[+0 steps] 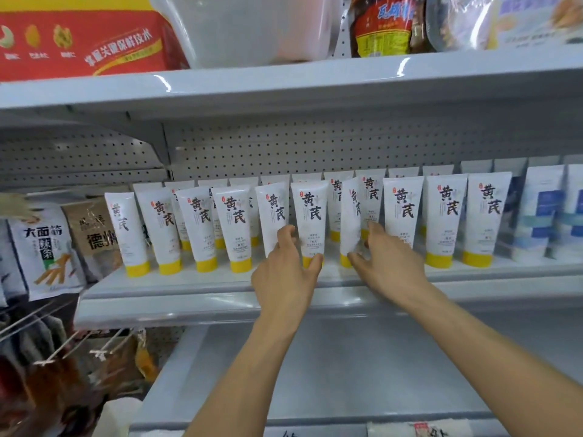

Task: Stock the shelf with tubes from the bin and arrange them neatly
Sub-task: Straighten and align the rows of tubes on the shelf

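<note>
Several white tubes with yellow caps and dark lettering stand cap-down in two rows on the grey middle shelf (189,280). My left hand (285,272) wraps around the base of one front-row tube (310,212) near the middle. My right hand (386,260) pinches the lower part of the neighbouring tube (350,216), which is turned sideways and leans slightly. The front row runs from a tube at the left (126,231) to one at the right (484,216). No bin is in view.
White-and-blue tubes (539,212) stand at the right end of the shelf. Snack bags (47,247) hang on hooks at the left. A red carton (82,39) and a clear tub (239,26) sit on the upper shelf. A lower shelf (331,373) lies below my arms.
</note>
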A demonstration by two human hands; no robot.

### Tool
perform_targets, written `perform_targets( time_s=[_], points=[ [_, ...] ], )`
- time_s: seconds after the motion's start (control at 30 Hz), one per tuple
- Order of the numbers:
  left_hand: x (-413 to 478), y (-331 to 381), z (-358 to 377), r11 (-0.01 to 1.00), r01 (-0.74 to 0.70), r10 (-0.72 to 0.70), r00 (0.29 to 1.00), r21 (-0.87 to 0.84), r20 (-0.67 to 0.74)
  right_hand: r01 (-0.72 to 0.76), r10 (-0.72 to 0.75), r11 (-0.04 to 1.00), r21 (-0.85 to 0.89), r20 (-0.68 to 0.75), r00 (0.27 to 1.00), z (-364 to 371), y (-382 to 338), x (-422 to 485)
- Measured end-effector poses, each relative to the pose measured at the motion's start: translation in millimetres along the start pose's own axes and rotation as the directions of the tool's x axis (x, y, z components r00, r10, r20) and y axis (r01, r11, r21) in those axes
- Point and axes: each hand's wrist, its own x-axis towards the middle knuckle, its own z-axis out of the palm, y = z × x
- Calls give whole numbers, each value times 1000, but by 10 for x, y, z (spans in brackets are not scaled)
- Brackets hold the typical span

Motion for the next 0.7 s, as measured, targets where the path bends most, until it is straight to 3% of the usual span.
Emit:
perform_targets(
  time_s=[0.4, 0.7],
  points=[
    [185, 123, 157, 989, 47, -38, 997, 141, -68, -71, 76, 996, 46, -103, 992, 183, -54, 151],
    [211, 27, 229, 998, 15, -12, 999, 63, -45, -123, 127, 992, 42, -145, 981, 270, -47, 142]
  ],
)
